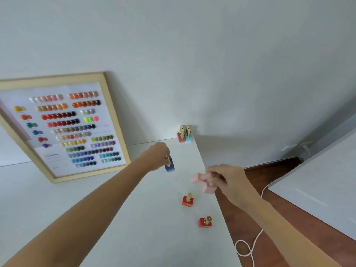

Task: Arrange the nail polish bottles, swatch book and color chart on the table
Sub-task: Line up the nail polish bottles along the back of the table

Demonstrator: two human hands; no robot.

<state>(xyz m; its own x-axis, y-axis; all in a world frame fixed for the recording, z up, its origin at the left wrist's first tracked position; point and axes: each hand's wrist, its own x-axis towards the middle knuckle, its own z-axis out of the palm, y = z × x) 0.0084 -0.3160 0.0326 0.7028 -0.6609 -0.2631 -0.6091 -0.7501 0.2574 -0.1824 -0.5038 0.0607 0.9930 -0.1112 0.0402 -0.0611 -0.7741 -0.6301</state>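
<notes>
Open table (119, 218): broad bare stretch under my left arm.
Right edge: two red bottles (187, 199) stand in my way.
Far corner: bottle cluster (185, 134).

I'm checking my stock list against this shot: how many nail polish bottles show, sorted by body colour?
Blue: 1, in the left hand (blue bottle)
Pale pink: 2, in the right hand (pale pink bottles)
Red, standing loose: 2 (red bottles)
Back corner cluster: 4 gold caps; only red and turquoise bodies show.
Total: 9
</notes>
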